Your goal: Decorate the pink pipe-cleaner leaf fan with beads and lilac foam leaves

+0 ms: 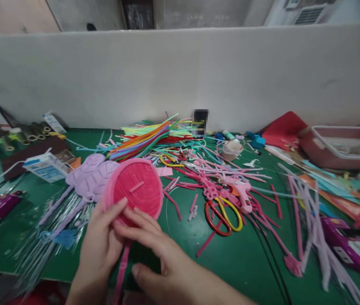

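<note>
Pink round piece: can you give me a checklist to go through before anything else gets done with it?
1. Held steady? Ok: the left hand grips the lower edge of the pink round piece, and fingers of the right hand touch its front.
2. Small pink strip stuck down? Cannot tell: it shows against the face, but no bond is visible.
3. Glue gun on the table? Ok: it lies to the right.
4. Glue gun hot? Cannot tell.
5. Scissors turned handles toward you? Ok.
6. Table tidy? Not ok: pink scraps lie scattered.
</note>
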`<state>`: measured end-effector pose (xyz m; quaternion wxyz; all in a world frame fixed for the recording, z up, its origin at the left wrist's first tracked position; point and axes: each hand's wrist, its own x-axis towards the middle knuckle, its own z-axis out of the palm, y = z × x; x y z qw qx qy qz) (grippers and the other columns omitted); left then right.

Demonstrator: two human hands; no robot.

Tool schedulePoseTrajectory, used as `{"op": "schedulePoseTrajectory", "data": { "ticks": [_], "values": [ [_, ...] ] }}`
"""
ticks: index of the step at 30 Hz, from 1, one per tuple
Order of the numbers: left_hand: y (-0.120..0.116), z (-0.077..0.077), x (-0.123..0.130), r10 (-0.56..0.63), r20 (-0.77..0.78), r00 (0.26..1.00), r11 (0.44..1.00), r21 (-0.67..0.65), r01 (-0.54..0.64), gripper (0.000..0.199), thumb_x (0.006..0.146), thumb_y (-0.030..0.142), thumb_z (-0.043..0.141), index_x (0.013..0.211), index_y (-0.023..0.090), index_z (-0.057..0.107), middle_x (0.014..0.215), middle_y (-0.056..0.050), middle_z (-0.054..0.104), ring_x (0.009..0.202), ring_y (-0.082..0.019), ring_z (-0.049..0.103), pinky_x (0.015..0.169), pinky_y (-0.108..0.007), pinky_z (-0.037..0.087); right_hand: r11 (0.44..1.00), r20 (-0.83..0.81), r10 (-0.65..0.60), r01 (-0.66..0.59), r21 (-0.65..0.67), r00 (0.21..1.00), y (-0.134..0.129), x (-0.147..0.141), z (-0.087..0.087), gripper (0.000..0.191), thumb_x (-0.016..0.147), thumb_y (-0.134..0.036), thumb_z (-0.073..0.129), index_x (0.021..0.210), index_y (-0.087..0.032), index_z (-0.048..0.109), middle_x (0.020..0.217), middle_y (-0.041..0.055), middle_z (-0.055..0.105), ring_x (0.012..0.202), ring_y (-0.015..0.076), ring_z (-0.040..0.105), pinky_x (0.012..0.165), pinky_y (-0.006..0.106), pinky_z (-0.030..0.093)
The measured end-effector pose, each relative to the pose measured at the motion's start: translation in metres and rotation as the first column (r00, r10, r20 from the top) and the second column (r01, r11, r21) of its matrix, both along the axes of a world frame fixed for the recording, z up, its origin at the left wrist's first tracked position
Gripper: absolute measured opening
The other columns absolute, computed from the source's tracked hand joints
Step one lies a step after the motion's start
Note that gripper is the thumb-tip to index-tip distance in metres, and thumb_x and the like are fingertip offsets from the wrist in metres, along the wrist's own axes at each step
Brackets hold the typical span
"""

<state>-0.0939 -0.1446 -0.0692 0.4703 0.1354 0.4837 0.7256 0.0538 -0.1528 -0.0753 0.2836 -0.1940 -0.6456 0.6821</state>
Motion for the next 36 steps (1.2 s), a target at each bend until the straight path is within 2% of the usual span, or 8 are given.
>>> {"op": "schedulePoseTrajectory", "data": {
  "ticks": [4, 7, 11, 17, 22, 25, 31, 36],
  "values": [
    [0.006, -0.003, -0.017, 0.119, 0.141, 0.983, 0.991, -0.075, -0.109, 0.014, 0.065, 0.004, 0.065, 0.069, 0.016, 0.070, 0.071, -0.003, 0.075, 0.075, -0.022, 0.073, 0.080, -0.036, 0.062, 0.913, -0.056, -0.330, 0.333, 0.236, 0.943, 0.009, 0.011, -0.007, 0.042, 0.085, -0.004, 0.050, 0.116, -0.027, 0.067, 0.130, 0.0021, 0.063, 0.129, 0.0161, 0.051, 0.110, 0.037, 0.037],
    [0.010, -0.013, -0.015, 0.138, 0.274, 0.952, 0.989, -0.092, -0.117, 0.014, 0.069, 0.005, 0.062, 0.073, 0.013, 0.072, 0.074, -0.007, 0.076, 0.078, -0.024, 0.074, 0.085, -0.042, 0.060, 0.571, -0.089, -0.699, 0.628, 0.528, 0.710, 0.026, 0.028, -0.014, 0.025, 0.089, -0.013, 0.058, 0.107, -0.025, 0.069, 0.112, 0.0057, 0.067, 0.108, 0.0186, 0.060, 0.096, 0.037, 0.047],
    [0.011, -0.022, 0.005, 0.022, 0.351, 0.936, 0.998, -0.059, -0.001, 0.029, 0.065, 0.003, 0.063, 0.090, 0.013, 0.074, 0.080, -0.008, 0.078, 0.085, -0.027, 0.074, 0.090, -0.046, 0.058, 0.236, -0.147, -0.801, 0.532, 0.813, 0.580, 0.047, 0.032, -0.008, 0.021, 0.088, -0.018, 0.064, 0.107, -0.023, 0.071, 0.102, 0.0079, 0.065, 0.100, 0.0221, 0.054, 0.089, 0.039, 0.047],
    [0.009, -0.023, 0.028, -0.109, 0.371, 0.922, 0.992, -0.023, 0.126, 0.044, 0.060, 0.001, 0.066, 0.101, 0.015, 0.074, 0.087, -0.009, 0.078, 0.095, -0.031, 0.073, 0.092, -0.048, 0.056, 0.212, -0.083, -0.790, 0.397, 0.893, 0.607, 0.059, 0.020, -0.001, 0.010, 0.092, -0.025, 0.060, 0.091, -0.021, 0.068, 0.101, 0.0085, 0.065, 0.099, 0.0235, 0.051, 0.088, 0.039, 0.047],
    [0.006, -0.026, 0.021, -0.045, 0.400, 0.915, 0.989, -0.112, 0.098, 0.046, 0.062, 0.001, 0.061, 0.104, 0.013, 0.073, 0.081, -0.010, 0.078, 0.093, -0.031, 0.073, 0.092, -0.050, 0.056, 0.121, -0.089, -0.914, 0.478, 0.870, 0.395, 0.071, 0.064, 0.003, 0.015, 0.094, -0.019, 0.050, 0.094, -0.020, 0.065, 0.094, 0.0082, 0.068, 0.093, 0.0247, 0.057, 0.084, 0.043, 0.047],
    [0.003, -0.026, 0.019, -0.053, 0.423, 0.905, 0.985, -0.125, 0.116, 0.049, 0.063, 0.002, 0.057, 0.108, 0.013, 0.072, 0.080, -0.009, 0.078, 0.093, -0.031, 0.073, 0.093, -0.049, 0.055, 0.178, -0.041, -0.922, 0.515, 0.838, 0.385, 0.077, 0.080, 0.009, 0.020, 0.092, -0.023, 0.054, 0.107, -0.020, 0.069, 0.105, 0.0096, 0.070, 0.100, 0.0257, 0.061, 0.086, 0.043, 0.049],
    [-0.004, -0.021, 0.025, -0.044, 0.445, 0.894, 0.970, -0.197, 0.146, 0.045, 0.062, 0.004, 0.054, 0.101, 0.013, 0.074, 0.074, -0.008, 0.077, 0.091, -0.031, 0.074, 0.092, -0.048, 0.056, 0.431, -0.028, -0.775, 0.561, 0.706, 0.631, 0.073, 0.062, 0.019, 0.021, 0.089, -0.024, 0.063, 0.108, -0.024, 0.072, 0.107, 0.0037, 0.074, 0.098, 0.0182, 0.068, 0.086, 0.032, 0.054],
    [-0.005, -0.016, 0.032, 0.047, 0.440, 0.897, 0.955, -0.283, 0.089, 0.029, 0.063, 0.004, 0.054, 0.080, 0.015, 0.075, 0.066, -0.007, 0.076, 0.091, -0.031, 0.074, 0.092, -0.048, 0.056, 0.442, -0.007, -0.781, 0.561, 0.700, 0.624, 0.070, 0.055, 0.017, 0.017, 0.087, -0.023, 0.063, 0.100, -0.023, 0.074, 0.098, 0.0035, 0.076, 0.088, 0.0188, 0.071, 0.082, 0.033, 0.056]
  ]
}}
